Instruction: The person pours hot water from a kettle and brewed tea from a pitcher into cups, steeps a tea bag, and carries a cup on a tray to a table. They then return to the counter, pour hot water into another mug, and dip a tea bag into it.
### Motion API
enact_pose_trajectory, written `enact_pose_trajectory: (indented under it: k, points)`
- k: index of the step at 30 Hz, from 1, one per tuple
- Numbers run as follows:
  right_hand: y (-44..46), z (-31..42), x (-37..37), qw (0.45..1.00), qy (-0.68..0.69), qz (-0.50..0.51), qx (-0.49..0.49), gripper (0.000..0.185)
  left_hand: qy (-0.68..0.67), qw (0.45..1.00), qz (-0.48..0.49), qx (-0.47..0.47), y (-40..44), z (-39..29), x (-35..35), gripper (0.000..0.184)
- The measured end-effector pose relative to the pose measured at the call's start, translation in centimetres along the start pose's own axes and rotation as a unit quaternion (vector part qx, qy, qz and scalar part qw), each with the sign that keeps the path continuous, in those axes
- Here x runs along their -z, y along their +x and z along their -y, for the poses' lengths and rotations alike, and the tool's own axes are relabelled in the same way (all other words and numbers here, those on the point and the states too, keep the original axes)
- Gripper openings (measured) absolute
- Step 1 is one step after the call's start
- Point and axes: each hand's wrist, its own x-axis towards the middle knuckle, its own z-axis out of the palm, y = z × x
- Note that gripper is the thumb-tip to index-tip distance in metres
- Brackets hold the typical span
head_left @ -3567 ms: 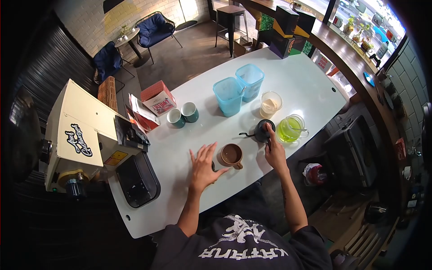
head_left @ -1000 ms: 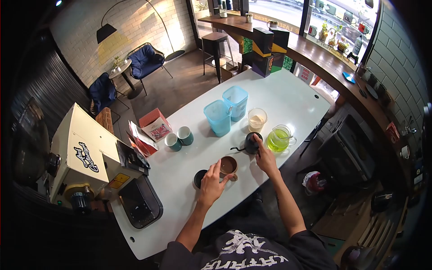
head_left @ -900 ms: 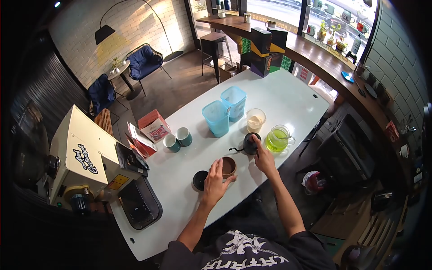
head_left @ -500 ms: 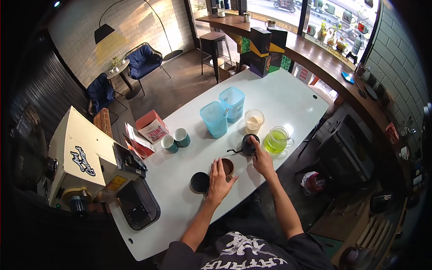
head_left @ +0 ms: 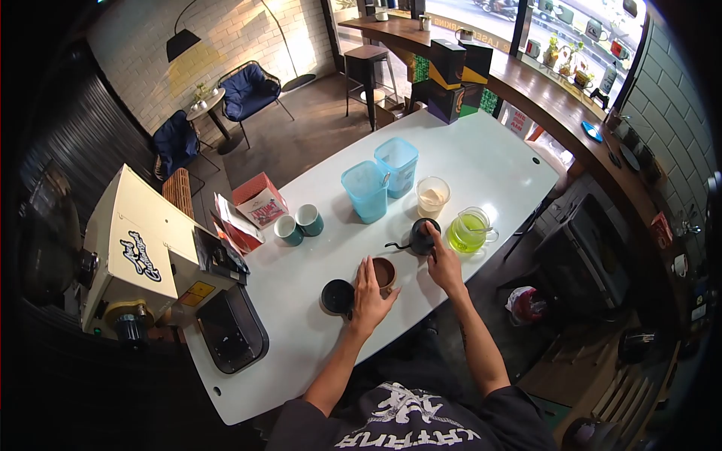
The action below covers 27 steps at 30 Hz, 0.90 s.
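My left hand (head_left: 368, 302) cradles a brown cup (head_left: 386, 273), its straight fingers along the cup's left side and its thumb at the near right. The cup is dark brown inside and stands on the white table. Just left of that hand sits a black cup (head_left: 336, 296). My right hand (head_left: 444, 264) is closed at the near side of a small black gooseneck kettle (head_left: 423, 239), with a digit on top; the handle is hidden. The kettle's spout points left. Beside it stand a glass server of green liquid (head_left: 465, 234) and a clear cup with pale contents (head_left: 432, 199).
Two blue plastic pitchers (head_left: 365, 192) stand at mid-table. Two teal cups (head_left: 289, 231) and a red-and-white box (head_left: 260, 201) are further left. A cream machine (head_left: 139, 240) and a black tray (head_left: 229, 334) occupy the left end. Black boxes (head_left: 449, 68) stand at the far end.
The view has shifted slightly, so the scene sits a little to the right. Both hands keep their places at the brown cup and the kettle.
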Motion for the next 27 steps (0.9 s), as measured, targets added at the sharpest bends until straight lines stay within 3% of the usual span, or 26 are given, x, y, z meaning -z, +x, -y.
enact_pose_trajectory:
  k: [9,15,27]
  points:
    - [-0.6,1.9,3.1,0.996,0.066,-0.061,0.021,0.083,-0.105,0.993,-0.058,0.021,-0.2,0.1,-0.7,0.1]
    - [-1.1,4.5,6.4,0.989,0.0,-0.091,0.113,0.085,-0.134,0.988,-0.068,0.035,-0.4,0.6,-1.7,0.1]
    - [-2.6,5.5,5.2,0.98,-0.167,-0.036,0.104,0.086,-0.158,0.98,-0.108,0.059,-0.9,1.1,-3.2,0.096]
